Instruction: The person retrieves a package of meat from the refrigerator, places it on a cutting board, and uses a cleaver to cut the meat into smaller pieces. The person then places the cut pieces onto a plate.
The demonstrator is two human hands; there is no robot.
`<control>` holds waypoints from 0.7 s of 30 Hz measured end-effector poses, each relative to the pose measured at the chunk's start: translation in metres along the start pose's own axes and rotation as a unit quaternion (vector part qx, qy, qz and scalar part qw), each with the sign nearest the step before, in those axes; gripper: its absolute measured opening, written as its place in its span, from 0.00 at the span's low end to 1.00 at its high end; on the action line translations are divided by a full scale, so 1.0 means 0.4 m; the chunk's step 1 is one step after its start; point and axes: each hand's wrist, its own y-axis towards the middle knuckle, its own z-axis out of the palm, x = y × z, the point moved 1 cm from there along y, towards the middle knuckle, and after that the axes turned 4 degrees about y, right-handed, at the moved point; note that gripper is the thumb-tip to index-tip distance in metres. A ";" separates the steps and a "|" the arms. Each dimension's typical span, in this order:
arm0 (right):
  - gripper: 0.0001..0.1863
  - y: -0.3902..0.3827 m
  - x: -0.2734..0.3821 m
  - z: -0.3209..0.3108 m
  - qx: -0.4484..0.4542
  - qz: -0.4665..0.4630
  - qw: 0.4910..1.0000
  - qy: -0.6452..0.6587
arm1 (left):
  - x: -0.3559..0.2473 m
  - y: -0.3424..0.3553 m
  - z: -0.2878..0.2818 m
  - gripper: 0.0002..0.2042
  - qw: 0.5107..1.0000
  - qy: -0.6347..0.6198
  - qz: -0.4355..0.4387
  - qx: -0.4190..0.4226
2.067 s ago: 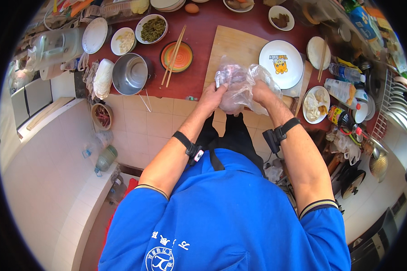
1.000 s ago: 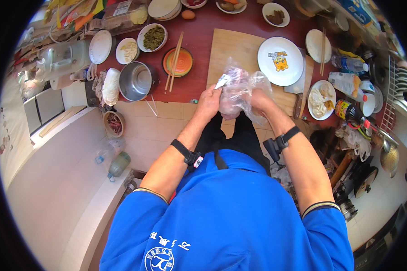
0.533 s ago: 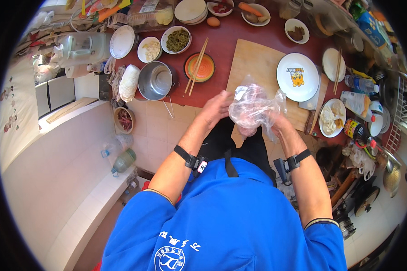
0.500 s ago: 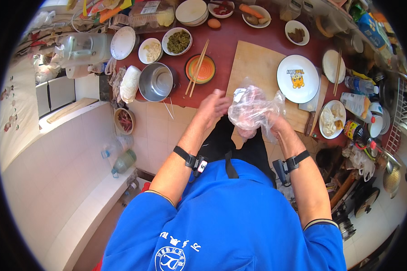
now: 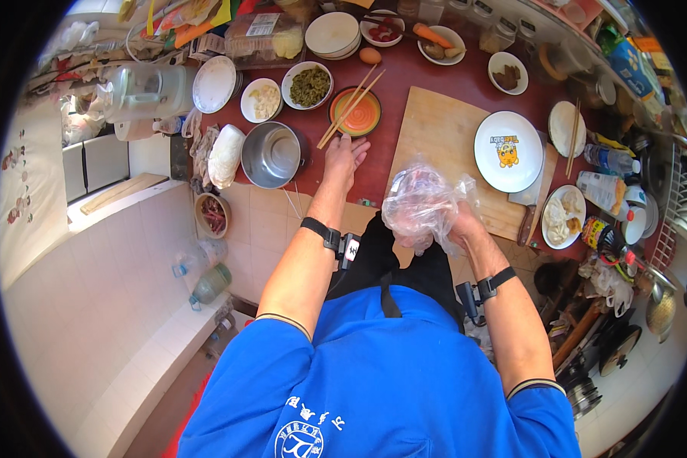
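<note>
My left hand (image 5: 343,162) is at the near rim of a small orange plate (image 5: 361,118), fingers stretched out and apart. A pair of wooden chopsticks (image 5: 349,109) lies slantwise across that plate, just above my fingertips. My right hand (image 5: 464,225) is closed on a clear plastic bag (image 5: 418,200), hanging at the table's front edge by the cutting board (image 5: 420,141). Something pinkish shows through the bag; its kind is unclear. On the board sits a white plate with a cartoon print (image 5: 509,172), partly covering a knife (image 5: 527,221).
A metal pot (image 5: 273,156) and a white roll (image 5: 226,156) stand left of the orange plate. Behind are bowls of chopped greens (image 5: 310,84) and pale pieces (image 5: 262,101), and an egg (image 5: 370,56). Right of the board are a plate of pale food (image 5: 563,217) and bottles (image 5: 612,159).
My left hand has moved forward from beside the bag to the orange plate. That plate has slid away from me, and its chopsticks have turned. The right hand still holds the bag.
</note>
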 end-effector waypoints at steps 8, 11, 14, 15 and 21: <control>0.20 -0.018 0.046 0.017 -0.120 -0.035 0.917 -0.378 | 0.070 -0.299 0.079 0.46 0.944 0.303 0.072 0.109; 0.21 -0.029 0.067 0.058 -0.145 -0.119 0.849 -0.495 | 0.062 -0.391 0.143 0.44 0.844 0.447 0.274 0.112; 0.22 -0.036 0.081 0.082 -0.139 -0.098 0.823 -0.542 | 0.048 -0.394 0.178 0.34 0.826 0.438 0.323 0.148; 0.23 -0.038 0.087 0.087 -0.132 -0.101 0.818 -0.550 | 0.044 -0.376 0.183 0.22 0.807 0.462 0.344 0.129; 0.27 -0.088 0.126 0.096 -0.063 -0.187 0.829 -0.523 | 0.053 -0.266 0.155 0.12 0.959 0.243 0.141 0.032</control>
